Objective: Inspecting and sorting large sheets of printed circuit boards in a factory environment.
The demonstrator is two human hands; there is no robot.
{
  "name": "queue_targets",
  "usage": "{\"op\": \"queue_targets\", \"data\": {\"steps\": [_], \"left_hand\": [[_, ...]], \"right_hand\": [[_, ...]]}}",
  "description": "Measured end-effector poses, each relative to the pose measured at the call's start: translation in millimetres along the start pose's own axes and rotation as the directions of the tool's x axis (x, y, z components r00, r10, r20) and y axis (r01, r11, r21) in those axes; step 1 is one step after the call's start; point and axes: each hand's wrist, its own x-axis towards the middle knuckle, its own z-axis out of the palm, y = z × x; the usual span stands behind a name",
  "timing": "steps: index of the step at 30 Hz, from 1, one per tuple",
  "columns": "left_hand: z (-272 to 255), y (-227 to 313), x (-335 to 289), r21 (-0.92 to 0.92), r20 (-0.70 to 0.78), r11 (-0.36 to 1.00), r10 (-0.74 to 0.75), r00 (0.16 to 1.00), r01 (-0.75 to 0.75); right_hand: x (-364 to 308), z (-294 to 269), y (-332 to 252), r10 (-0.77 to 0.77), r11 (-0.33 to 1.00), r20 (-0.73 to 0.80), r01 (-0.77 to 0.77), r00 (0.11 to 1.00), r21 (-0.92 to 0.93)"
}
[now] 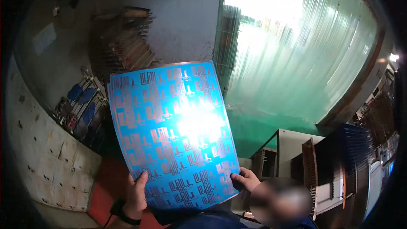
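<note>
A large blue circuit board panel (165, 121), printed with rows of repeated copper-coloured patterns, is held up in front of me, slightly bowed. Bright light glares off its middle right. My left hand (136, 191) grips the lower left edge, its thumb on the printed face and its fingers mostly hidden behind. On the lower right edge, my right hand (246, 180) pinches the panel the same way, thumb in front. A dark band circles my left wrist. A blurred patch covers the area beside my right hand.
A translucent strip curtain (292, 72) hangs at the far right. Racks of dark panels (358, 144) stand on the right, near a pale table (292, 144). Pale lockers (55, 161) line the left, with a stack of slatted racks (127, 46) farther back.
</note>
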Motion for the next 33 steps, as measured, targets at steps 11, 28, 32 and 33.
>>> {"op": "queue_targets", "data": {"steps": [11, 28, 32, 33], "left_hand": [[49.5, -51.5, 202.0, 0.271, -0.121, 0.959, 0.121, 0.985, -0.085], [230.3, -134.6, 553.5, 0.646, 0.738, 0.225, 0.06, 0.672, -0.73], [292.6, -152.1, 627.5, 0.548, 0.834, 0.19, -0.048, 0.549, -0.815], [307.6, -160.0, 642.7, 0.545, 0.836, 0.189, -0.05, 0.546, -0.817]], "right_hand": [[255.1, -156.0, -29.3, 0.004, 0.65, 0.165, 0.122, 0.986, -0.75], [443.5, -494.6, -275.2, -0.317, 0.009, -0.381, -0.399, 0.869, -0.917], [511.1, -541.7, -296.5, -0.487, -0.111, -0.273, -0.368, 0.83, -0.923], [529.8, -556.1, -305.2, -0.524, -0.163, -0.187, -0.314, 0.831, -0.935]]}}
